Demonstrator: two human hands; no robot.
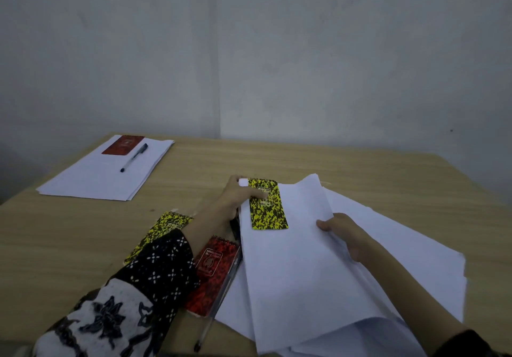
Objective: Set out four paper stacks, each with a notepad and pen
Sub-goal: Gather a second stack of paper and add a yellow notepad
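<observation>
On the wooden counter [304,162], at its far left corner, one set is already laid out: a neat paper stack [91,179] with a red notepad [123,145] at its far end and a capped pen [133,157] lying just beside the notepad, on the paper.

Nearer to the person, in the middle, a second bundle of sheets [291,273] is lifted a little from the counter. The left hand [238,193] grips its far left corner, with the thumb pressing on a yellow-and-black notepad [266,203] that lies on top of the sheets, so this hand is closed on paper and notepad together. The right hand [343,234] holds the right edge of the same bundle, its thumb on top and the other fingers under the paper. The top sheet curls upward near this hand.

Under the bundle more loose sheets [415,246] spread out to the right, not squared, with their edges fanned.

Left of the bundle, partly hidden by the patterned sleeve [155,268] of the left arm, lie a second yellow notepad [166,225] and a red spiral notepad [213,268], side by side. Along the right side of the red one lies a clear pen [219,298], with its tip toward the near edge of the counter. Something dark shows just above it, near the left wrist; I cannot tell what it is.
</observation>
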